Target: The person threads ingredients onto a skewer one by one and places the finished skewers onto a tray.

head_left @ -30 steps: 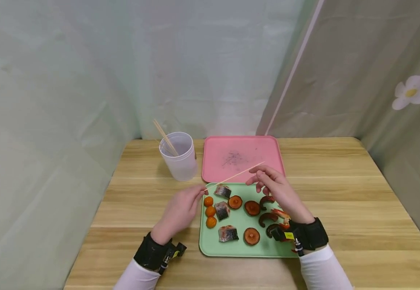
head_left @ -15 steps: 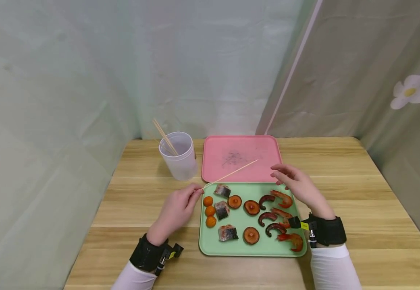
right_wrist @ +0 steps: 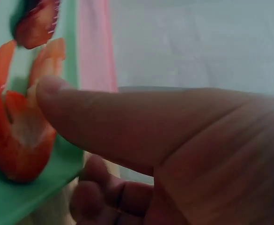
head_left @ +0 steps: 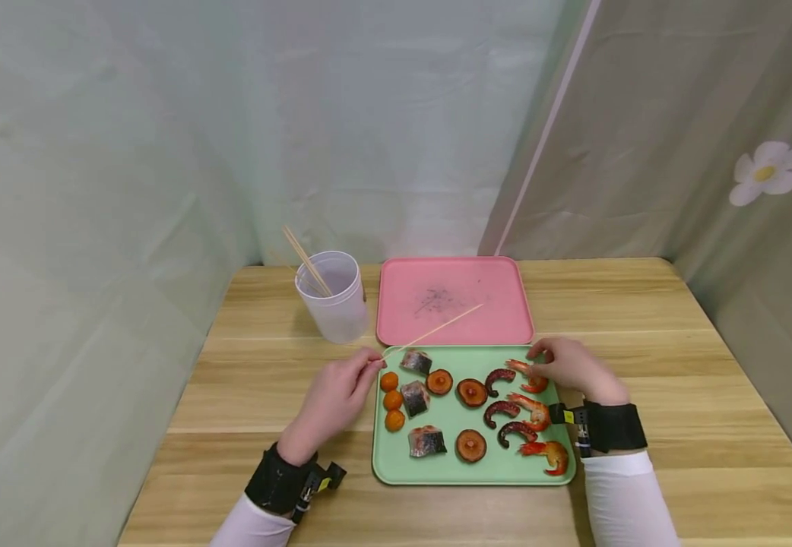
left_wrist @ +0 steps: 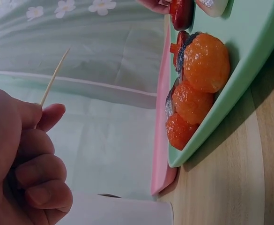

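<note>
My left hand (head_left: pixel 334 395) pinches the near end of a thin bamboo skewer (head_left: pixel 437 329) between thumb and forefinger. The skewer slants up to the right over both trays; in the left wrist view its pointed tip stands free. At the far right corner of the green tray (head_left: pixel 447 475), my right hand (head_left: pixel 574 367) reaches down over the farthest shrimp (head_left: pixel 533 383). In the right wrist view the thumb (right_wrist: pixel 94 110) lies across that shrimp, which still rests on the tray. A gap shows between thumb and forefinger in the head view; the forefinger is hidden in the wrist view.
On the green tray lie orange balls (head_left: pixel 392 400), fish pieces (head_left: pixel 426 441), mushroom caps (head_left: pixel 470 446), octopus tentacles (head_left: pixel 502 410) and two more shrimp (head_left: pixel 546 456). Behind it is a pink tray (head_left: pixel 485 281). A plastic cup (head_left: pixel 337 315) with several skewers (head_left: pixel 303 254) stands at left.
My right hand has left the skewer's far end, moved right, then come down to the farthest shrimp. My left hand keeps holding the skewer, nearly in place.
</note>
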`<action>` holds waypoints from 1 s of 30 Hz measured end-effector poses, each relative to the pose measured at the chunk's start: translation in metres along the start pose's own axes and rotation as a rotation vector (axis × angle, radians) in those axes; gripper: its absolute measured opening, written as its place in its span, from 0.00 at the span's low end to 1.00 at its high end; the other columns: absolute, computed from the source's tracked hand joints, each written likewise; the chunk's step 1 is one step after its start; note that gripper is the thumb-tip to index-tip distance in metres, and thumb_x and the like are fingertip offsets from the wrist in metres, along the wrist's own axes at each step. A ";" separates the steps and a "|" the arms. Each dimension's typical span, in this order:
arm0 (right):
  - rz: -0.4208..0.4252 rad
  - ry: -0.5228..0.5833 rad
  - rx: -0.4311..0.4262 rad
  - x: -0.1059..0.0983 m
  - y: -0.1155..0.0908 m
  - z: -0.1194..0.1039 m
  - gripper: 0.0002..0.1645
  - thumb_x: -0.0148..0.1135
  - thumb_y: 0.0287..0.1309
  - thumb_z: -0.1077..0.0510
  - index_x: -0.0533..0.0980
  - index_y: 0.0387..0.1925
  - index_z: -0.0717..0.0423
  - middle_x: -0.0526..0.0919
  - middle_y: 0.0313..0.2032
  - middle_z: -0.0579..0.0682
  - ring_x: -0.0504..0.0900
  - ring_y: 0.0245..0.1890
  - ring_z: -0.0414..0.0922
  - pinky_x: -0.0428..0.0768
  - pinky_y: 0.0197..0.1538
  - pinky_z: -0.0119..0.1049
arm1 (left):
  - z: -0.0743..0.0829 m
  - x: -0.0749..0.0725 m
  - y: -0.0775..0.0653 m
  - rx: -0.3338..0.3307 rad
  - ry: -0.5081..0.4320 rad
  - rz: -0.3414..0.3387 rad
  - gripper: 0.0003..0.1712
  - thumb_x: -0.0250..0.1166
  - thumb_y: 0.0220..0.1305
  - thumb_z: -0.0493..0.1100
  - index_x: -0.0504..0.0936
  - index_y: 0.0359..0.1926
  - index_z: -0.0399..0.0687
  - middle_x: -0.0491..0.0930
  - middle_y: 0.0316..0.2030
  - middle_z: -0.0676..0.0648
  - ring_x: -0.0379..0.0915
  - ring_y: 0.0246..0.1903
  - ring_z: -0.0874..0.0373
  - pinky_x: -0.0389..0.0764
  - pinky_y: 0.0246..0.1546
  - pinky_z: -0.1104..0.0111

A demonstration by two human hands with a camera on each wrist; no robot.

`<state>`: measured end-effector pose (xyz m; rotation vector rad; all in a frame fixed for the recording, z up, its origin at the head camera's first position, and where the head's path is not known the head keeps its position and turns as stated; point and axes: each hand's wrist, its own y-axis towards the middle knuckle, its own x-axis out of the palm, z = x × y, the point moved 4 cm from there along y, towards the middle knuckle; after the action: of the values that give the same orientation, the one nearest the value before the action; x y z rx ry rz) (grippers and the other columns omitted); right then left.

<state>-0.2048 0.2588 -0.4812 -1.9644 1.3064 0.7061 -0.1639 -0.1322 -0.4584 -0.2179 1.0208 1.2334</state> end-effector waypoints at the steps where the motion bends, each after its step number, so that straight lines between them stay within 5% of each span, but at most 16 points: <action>1: -0.001 0.001 0.004 0.001 0.000 -0.001 0.15 0.73 0.67 0.55 0.82 0.47 0.62 0.82 0.33 0.50 0.78 0.33 0.48 0.75 0.39 0.43 | 0.000 0.000 0.000 0.001 0.000 -0.004 0.05 0.64 0.80 0.40 0.85 0.49 0.45 0.83 0.29 0.50 0.65 0.22 0.67 0.73 0.26 0.68; 17: -0.031 -0.035 -0.012 0.002 0.000 0.004 0.13 0.74 0.67 0.54 0.80 0.34 0.59 0.79 0.29 0.48 0.74 0.30 0.46 0.73 0.36 0.42 | 0.004 -0.002 0.003 -0.001 0.026 -0.063 0.03 0.65 0.79 0.40 0.85 0.47 0.48 0.77 0.28 0.58 0.66 0.23 0.66 0.74 0.28 0.66; 22: -0.062 0.023 -0.027 -0.002 -0.004 0.010 0.14 0.69 0.72 0.54 0.77 0.39 0.61 0.79 0.32 0.49 0.75 0.33 0.46 0.74 0.38 0.41 | 0.004 -0.002 0.001 -0.012 0.014 -0.082 0.03 0.64 0.79 0.40 0.85 0.47 0.49 0.77 0.27 0.58 0.65 0.22 0.66 0.73 0.28 0.67; 30: 0.002 0.195 -0.086 -0.014 -0.006 0.008 0.15 0.62 0.79 0.55 0.75 0.54 0.64 0.83 0.39 0.53 0.81 0.39 0.49 0.81 0.43 0.42 | 0.005 0.002 -0.001 0.030 0.005 -0.100 0.06 0.62 0.80 0.38 0.86 0.48 0.45 0.83 0.31 0.52 0.73 0.28 0.65 0.81 0.34 0.64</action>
<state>-0.2045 0.2749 -0.4741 -2.1455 1.4127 0.5924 -0.1602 -0.1278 -0.4577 -0.2463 1.0202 1.1275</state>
